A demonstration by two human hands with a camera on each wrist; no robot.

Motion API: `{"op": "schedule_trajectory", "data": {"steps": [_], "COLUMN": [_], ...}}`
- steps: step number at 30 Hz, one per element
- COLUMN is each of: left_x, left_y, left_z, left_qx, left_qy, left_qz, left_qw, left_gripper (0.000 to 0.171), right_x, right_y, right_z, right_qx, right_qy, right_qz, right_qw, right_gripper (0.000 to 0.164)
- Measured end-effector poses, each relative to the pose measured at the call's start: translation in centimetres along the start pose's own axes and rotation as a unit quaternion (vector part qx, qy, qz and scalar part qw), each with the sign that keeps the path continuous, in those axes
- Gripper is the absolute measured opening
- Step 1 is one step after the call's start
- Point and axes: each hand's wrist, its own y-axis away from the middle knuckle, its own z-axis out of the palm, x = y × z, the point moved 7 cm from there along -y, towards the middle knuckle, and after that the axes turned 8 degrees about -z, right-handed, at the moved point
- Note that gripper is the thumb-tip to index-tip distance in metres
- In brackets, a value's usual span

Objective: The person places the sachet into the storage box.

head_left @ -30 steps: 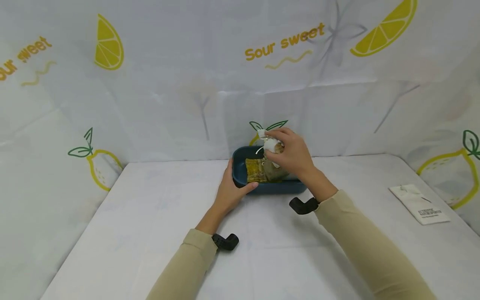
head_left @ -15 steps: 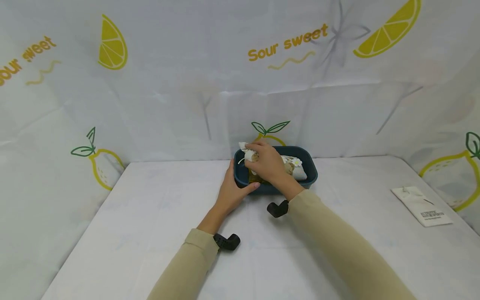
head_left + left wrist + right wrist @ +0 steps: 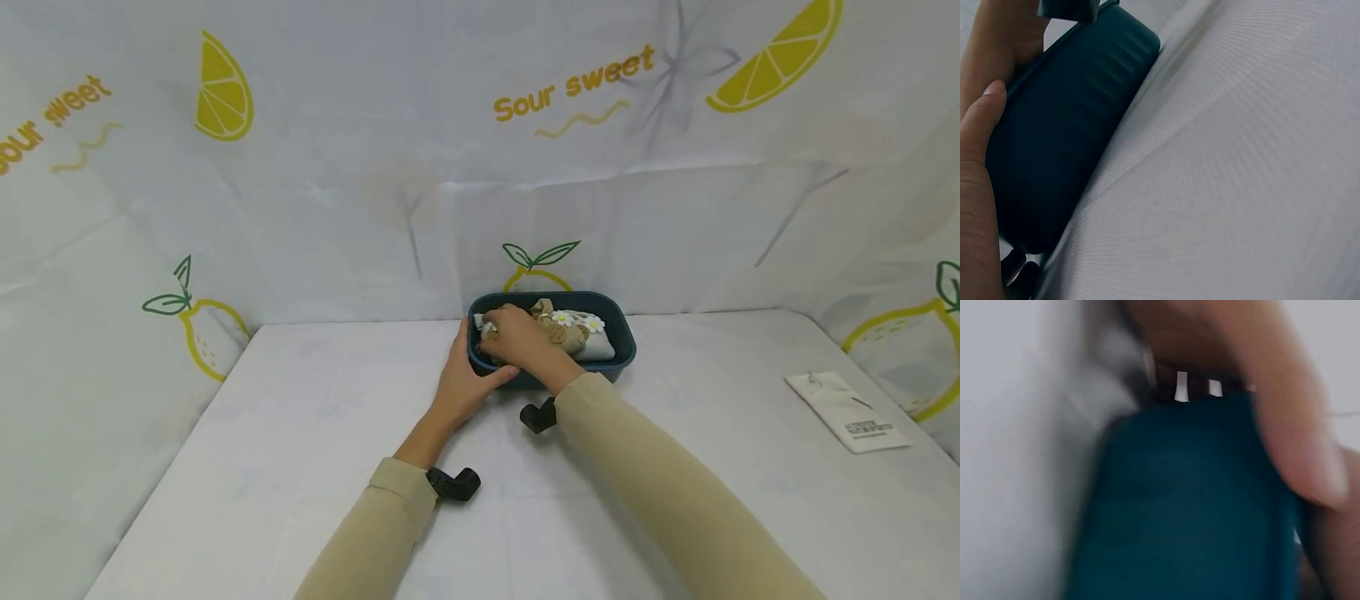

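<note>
A dark blue plastic tub (image 3: pixel 621 333) stands on the white-covered table against the back drape. My left hand (image 3: pixel 456 385) grips its left end, thumb over the front rim; the left wrist view shows that thumb (image 3: pixel 988 122) against the tub's side (image 3: pixel 1066 125). Inside the tub's left part, my right hand (image 3: pixel 521 340) holds a small white pouch (image 3: pixel 479 320) with a tied neck, mostly hidden behind the fingers. To its right lie a tan bundle (image 3: pixel 567 335) and a white roll (image 3: pixel 597 345), with daisy-like flowers (image 3: pixel 562 317) on top. The right wrist view is blurred, mostly tub wall (image 3: pixel 1179 500).
On the table's right side lies a flat white packet (image 3: pixel 847 412) with dark print. A white drape (image 3: pixel 337 208) with lemon drawings rises behind the table. White tabletop (image 3: pixel 300 417) lies around the tub's left and front.
My right hand has moved left and down into the tub with the white pouch, uncovering the tan bundle and white roll. My left hand has stayed on the tub's left end.
</note>
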Motion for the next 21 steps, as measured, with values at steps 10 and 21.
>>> {"op": "schedule_trajectory", "data": {"steps": [10,21], "left_x": [0.0,0.1], "left_y": [-0.1,0.2], "left_z": [0.5,0.2], "left_qx": [-0.001,0.002], "left_qy": [-0.002,-0.005], "left_qz": [-0.019,-0.033], "left_qw": [0.9998,0.9994], "left_gripper": [0.125,0.12], "right_x": [2.1,8.3], "right_y": [5.3,15.8], "right_z": [-7.2,-14.6], "right_qx": [0.108,0.273], "right_qy": [-0.059,-0.028], "right_qz": [-0.063,-0.079], "right_qw": [0.99,0.958], "right_gripper": [0.071,0.058]}}
